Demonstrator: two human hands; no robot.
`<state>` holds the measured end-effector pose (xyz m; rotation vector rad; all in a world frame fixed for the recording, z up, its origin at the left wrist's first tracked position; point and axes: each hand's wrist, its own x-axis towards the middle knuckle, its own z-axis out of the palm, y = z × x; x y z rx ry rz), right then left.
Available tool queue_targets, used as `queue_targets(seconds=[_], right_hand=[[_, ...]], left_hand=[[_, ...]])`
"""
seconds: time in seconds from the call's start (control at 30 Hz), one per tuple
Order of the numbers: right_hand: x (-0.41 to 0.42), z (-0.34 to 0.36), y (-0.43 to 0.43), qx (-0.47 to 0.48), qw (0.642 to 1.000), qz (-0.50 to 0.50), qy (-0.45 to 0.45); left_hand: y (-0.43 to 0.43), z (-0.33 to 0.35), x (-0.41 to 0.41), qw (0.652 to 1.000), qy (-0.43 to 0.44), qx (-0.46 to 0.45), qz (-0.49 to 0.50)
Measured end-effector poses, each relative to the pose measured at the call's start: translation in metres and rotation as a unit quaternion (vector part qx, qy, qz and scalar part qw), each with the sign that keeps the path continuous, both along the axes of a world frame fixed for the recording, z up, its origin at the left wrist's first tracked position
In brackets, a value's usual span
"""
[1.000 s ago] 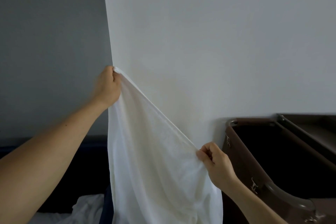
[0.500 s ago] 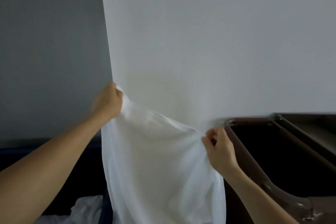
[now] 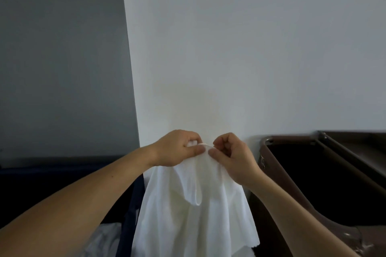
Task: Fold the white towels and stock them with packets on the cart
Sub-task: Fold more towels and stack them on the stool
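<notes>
The cart (image 3: 288, 138) stands at the right. The towel (image 3: 194, 204) hangs just left of it, its top pinched by the left hand (image 3: 177, 149) and right hand (image 3: 231, 154), fingers clamped on cloth. I think the corners should meet exactly before folding.

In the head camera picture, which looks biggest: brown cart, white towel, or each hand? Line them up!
1. brown cart, though the edge cuts it off
2. white towel
3. left hand and right hand: alike, smallest
</notes>
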<state>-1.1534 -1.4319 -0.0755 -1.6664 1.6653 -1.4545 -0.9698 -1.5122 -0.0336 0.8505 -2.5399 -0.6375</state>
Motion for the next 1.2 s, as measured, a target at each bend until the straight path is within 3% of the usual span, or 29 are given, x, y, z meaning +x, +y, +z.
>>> queue_targets(seconds=[0.2,0.37,0.5,0.67,0.77,0.83,0.87,0.93,1.0,1.2], right_hand=[[-0.002,-0.012,0.011,-0.009,0.998,-0.066,0.020],[0.003,0.002,0.011,-0.023,0.995,-0.087,0.037],[0.009,-0.004,0.011,-0.039,0.983,-0.118,0.133],[0.000,-0.005,0.015,0.046,0.969,-0.109,0.217],[-0.015,0.042,0.032,-0.054,0.970,-0.163,0.174],[-0.018,0.067,0.043,-0.121,0.964,-0.147,0.183],[-0.018,0.070,0.043,-0.086,0.962,-0.133,0.220],[-0.019,0.055,0.040,0.087,0.932,-0.111,0.334],[-0.028,0.031,0.039,0.203,0.912,-0.078,0.348],[-0.068,0.026,0.048,0.202,0.934,-0.092,0.280]], left_hand=[[-0.016,0.031,0.004,0.984,0.105,-0.104,0.099],[-0.017,0.075,0.000,0.930,0.243,-0.204,0.187],[-0.010,0.080,-0.006,0.924,0.253,-0.234,0.167],[-0.026,0.075,0.002,0.917,0.242,-0.244,0.200],[-0.043,0.085,0.017,0.900,0.278,-0.248,0.225],[-0.055,0.096,0.024,0.883,0.308,-0.265,0.237],[-0.059,0.100,0.027,0.877,0.317,-0.267,0.246],[-0.065,0.099,0.031,0.878,0.311,-0.253,0.262],[-0.074,0.082,0.037,0.890,0.272,-0.233,0.283],[-0.098,0.023,0.063,0.901,0.144,-0.177,0.370]])
